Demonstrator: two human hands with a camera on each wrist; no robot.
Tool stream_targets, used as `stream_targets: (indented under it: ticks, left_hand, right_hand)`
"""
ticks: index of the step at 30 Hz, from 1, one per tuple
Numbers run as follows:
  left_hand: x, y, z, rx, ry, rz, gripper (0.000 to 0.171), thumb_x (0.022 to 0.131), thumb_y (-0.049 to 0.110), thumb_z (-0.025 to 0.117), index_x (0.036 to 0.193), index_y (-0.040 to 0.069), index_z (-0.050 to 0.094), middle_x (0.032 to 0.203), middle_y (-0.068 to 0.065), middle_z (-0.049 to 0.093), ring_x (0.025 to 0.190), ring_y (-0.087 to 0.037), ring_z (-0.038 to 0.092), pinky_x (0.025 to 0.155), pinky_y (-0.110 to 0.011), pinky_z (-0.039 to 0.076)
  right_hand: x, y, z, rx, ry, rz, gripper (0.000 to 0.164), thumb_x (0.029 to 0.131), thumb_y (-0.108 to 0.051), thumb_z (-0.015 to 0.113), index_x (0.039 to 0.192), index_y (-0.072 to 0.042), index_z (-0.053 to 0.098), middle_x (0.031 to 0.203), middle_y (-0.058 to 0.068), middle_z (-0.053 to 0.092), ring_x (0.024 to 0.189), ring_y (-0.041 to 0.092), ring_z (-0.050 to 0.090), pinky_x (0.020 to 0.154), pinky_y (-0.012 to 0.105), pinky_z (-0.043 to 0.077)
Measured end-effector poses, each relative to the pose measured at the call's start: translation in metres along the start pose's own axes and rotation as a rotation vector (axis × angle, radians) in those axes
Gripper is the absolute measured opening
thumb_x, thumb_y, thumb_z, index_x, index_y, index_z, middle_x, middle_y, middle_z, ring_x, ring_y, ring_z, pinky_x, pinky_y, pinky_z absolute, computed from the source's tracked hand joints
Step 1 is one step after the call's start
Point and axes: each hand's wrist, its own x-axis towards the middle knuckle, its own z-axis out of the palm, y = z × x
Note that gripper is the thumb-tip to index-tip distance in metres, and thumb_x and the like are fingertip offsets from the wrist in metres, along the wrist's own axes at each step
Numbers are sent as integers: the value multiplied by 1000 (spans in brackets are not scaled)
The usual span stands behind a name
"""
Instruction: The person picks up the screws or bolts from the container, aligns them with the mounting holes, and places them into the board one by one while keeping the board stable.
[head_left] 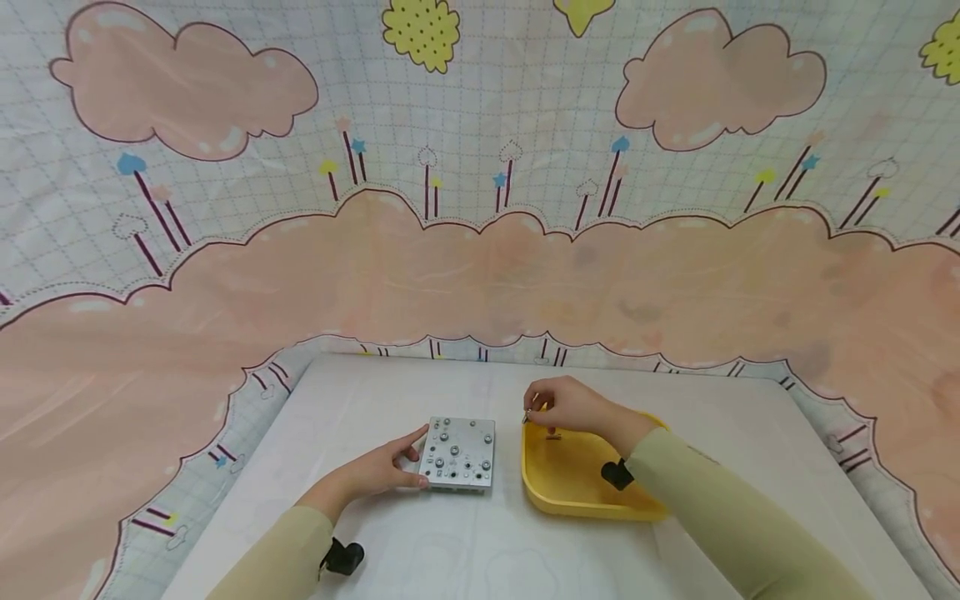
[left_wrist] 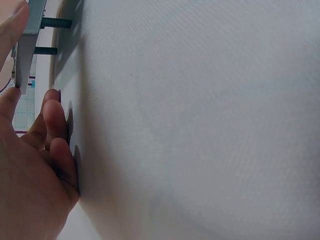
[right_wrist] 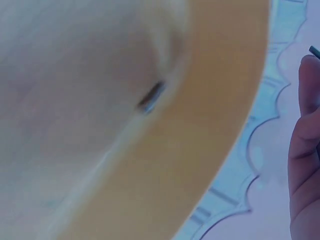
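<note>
A square silver metal plate lies on the white table, with several socket-head screws and holes in its top. My left hand grips its left side, thumb at the front corner and index finger at the back one. In the left wrist view, threaded screw ends stick out of the plate's underside, and the other fingers of the left hand curl near the tabletop. Over the back left rim of a yellow tray, my right hand pinches a small metal screw, mostly hidden by the fingertips.
Inside the tray, at its back wall, lies a small dark metal piece. The tray stands right of the plate, with a gap of white table between them. A patterned cloth hangs behind the table and along its sides.
</note>
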Motion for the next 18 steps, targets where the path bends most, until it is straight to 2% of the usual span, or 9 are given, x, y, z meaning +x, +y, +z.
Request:
stream_targets:
  ticks: [3,10,18]
  left_hand:
    - [0,0,0,-2,0,0,99,76,38,86,157,26,31,117,-2,49,82,-19,44,72,-35,35]
    - [-1,0,0,-13,-5,-16,98,76,39,86,157,27,31,116,-2,49,84,-19,45,74,-35,36]
    - [0,-1,-2,-33,-28,-5,98,77,39,84,157,25,30,116,-2,51,82,-19,45,72,-35,36]
  right_hand:
    - [11,-12,9,40,-10,-3,6,91,-13,69,97,-15,67,90,3,70,66,27,65,72,52,54]
    - [43,-41,36,23,-53,-47,6,93,-19,70,98,-16,70,89,-4,66,67,18,63,66,32,51]
    - [69,-64,66,23,-118,-113,5,92,-14,68,96,-16,71,83,-4,64,68,14,62,60,28,50]
